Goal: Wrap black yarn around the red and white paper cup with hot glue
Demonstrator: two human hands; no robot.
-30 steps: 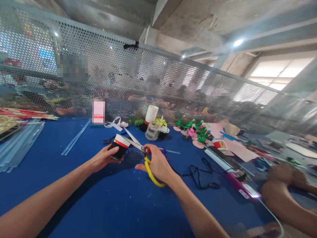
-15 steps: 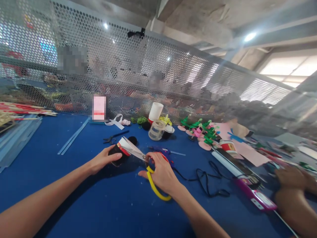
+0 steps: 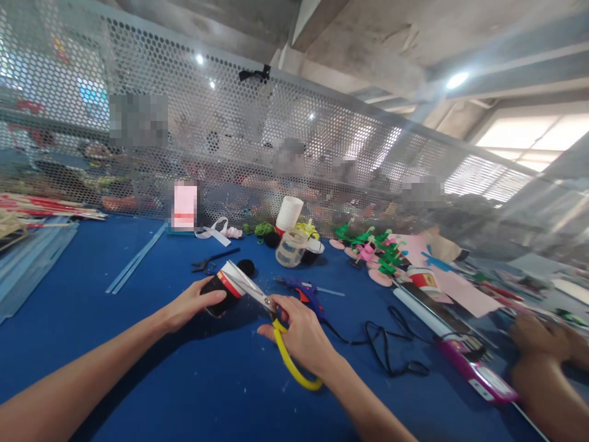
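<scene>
My left hand (image 3: pixel 202 301) grips a paper cup (image 3: pixel 234 283) whose lower part is black, with a red band and a white upper part. The cup is tilted away from that hand. In my right hand (image 3: pixel 301 331) is a pair of scissors with yellow handles (image 3: pixel 294 371). Their metal blades (image 3: pixel 252 287) reach across the white part of the cup; how far they cut into it I cannot tell. Just behind the cup lies a round black ball (image 3: pixel 246 267). Near my right hand is a blue glue gun (image 3: pixel 309 297) with a clear stick in it.
Pliers (image 3: pixel 214 260), a clear jar (image 3: pixel 291 249) and stacked white cups (image 3: pixel 289 212) stand or lie behind. Green and pink craft pieces (image 3: pixel 384 252) sit right, near a purple power strip (image 3: pixel 478 371) and black cord (image 3: pixel 384 344). Another person's hand (image 3: pixel 538 334) is at far right.
The view has shifted slightly, so the table sits a little lower in it. Both hands keep their hold, with the scissors still at the cup.
</scene>
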